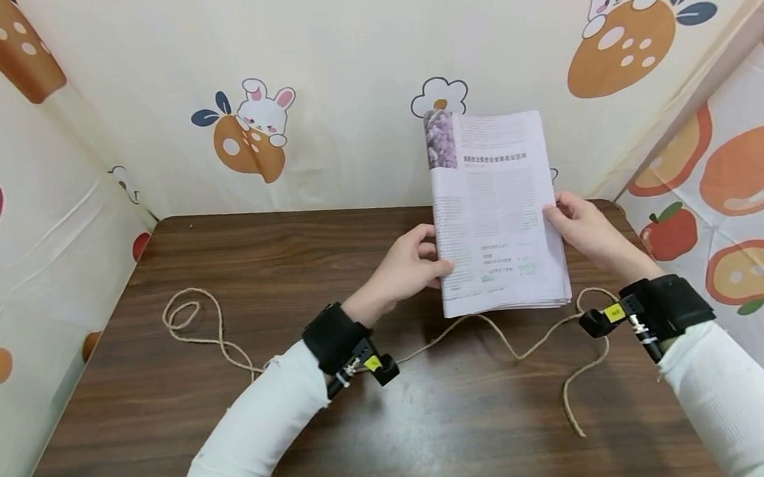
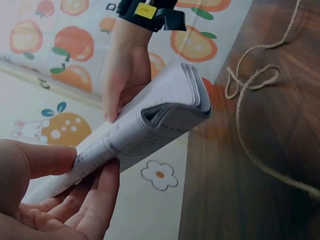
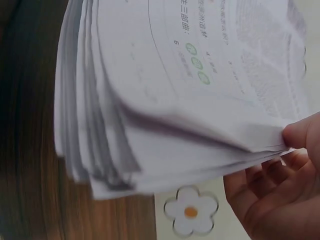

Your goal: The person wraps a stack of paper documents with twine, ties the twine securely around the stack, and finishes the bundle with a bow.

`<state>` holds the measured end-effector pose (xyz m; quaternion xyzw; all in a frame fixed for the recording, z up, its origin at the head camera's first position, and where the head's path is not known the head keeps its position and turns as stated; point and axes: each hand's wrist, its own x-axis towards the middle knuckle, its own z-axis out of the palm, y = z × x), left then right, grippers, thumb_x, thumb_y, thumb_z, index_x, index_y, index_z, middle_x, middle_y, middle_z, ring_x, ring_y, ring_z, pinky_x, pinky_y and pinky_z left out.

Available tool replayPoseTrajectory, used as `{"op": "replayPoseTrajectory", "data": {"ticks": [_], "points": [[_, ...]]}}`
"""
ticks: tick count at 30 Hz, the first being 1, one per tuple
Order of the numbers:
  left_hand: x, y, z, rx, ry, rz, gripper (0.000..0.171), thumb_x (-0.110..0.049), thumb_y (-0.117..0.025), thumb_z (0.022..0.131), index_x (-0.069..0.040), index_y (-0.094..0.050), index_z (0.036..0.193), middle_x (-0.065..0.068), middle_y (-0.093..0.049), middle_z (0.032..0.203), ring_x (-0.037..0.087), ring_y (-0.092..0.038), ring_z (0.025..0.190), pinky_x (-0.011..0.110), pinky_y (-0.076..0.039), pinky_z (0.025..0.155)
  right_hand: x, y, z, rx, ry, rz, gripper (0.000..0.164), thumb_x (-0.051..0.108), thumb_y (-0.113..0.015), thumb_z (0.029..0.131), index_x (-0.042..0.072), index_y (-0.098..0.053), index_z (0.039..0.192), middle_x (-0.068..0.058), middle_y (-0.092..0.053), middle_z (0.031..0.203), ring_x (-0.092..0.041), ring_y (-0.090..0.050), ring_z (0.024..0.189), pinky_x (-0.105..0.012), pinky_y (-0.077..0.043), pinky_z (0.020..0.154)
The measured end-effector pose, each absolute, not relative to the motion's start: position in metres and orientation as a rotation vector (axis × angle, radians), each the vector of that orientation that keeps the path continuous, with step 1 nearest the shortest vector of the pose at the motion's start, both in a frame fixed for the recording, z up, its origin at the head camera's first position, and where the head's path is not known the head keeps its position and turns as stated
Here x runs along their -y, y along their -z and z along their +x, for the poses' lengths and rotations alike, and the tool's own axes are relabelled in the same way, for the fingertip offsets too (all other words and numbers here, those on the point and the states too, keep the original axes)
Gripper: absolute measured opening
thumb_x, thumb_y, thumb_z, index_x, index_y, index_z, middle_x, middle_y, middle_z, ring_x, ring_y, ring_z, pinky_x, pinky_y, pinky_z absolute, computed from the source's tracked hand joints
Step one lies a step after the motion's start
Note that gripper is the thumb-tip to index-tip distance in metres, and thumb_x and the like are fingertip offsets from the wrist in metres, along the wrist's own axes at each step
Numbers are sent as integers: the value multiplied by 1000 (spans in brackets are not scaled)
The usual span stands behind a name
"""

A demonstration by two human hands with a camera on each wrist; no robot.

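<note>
A folded newspaper (image 1: pixel 496 216), several sheets thick, stands upright over the far part of the table, its printed side facing the head camera. My left hand (image 1: pixel 413 264) pinches its folded left edge, thumb in front and fingers behind. On the opposite edge my right hand (image 1: pixel 581 228) pinches the loose sheets between thumb and fingers. In the left wrist view the newspaper (image 2: pixel 145 120) shows its rounded fold and layered end. Up close in the right wrist view, the sheet edges of the newspaper (image 3: pixel 100 125) fan slightly apart near the right thumb (image 3: pixel 300 135).
A thin beige rope (image 1: pixel 519 354) runs loosely across the brown wooden table (image 1: pixel 436 434), passing below the newspaper and the left wrist. Its left end forms a loop (image 1: pixel 190 311). Patterned cloth walls (image 1: pixel 343 64) with rabbits and fruit enclose the back and sides.
</note>
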<state>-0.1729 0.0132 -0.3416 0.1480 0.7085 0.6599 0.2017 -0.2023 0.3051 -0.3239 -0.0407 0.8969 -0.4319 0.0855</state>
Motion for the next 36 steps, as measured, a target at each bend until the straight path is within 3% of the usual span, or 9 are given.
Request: {"op": "replayPoseTrajectory", "data": {"ticks": [13, 24, 29, 36], "points": [[60, 354, -134, -1930, -1752, 328, 43, -4, -59, 87, -6, -42, 127, 17, -64, 107, 22, -65, 88, 37, -53, 69, -248, 331, -171, -2697, 1157, -284, 31, 24, -41, 98, -2, -50, 111, -18, -59, 98, -12, -53, 74, -24, -45, 59], [102, 376, -94, -1873, -1716, 250, 50, -8, -61, 86, 0, -38, 130, 17, -64, 105, 21, -65, 87, 36, -53, 69, -211, 353, -140, -2466, 1240, -280, 24, 16, -43, 96, -5, -49, 107, -18, -60, 100, -16, -58, 76, -30, -50, 61], [110, 385, -77, -1832, -1725, 251, 49, -7, -61, 86, 4, -38, 128, 19, -64, 105, 21, -65, 85, 36, -53, 66, -202, 361, -126, -2460, 1188, -285, 23, 15, -44, 95, -4, -51, 107, -15, -62, 94, -15, -57, 69, -32, -49, 57], [115, 399, -56, -1776, -1740, 234, 49, -7, -62, 85, 6, -39, 127, 19, -65, 101, 22, -65, 83, 35, -54, 63, -196, 370, -105, -2381, 1236, -241, 24, 16, -46, 96, -3, -50, 110, -15, -61, 100, -17, -59, 73, -36, -51, 61]]}}
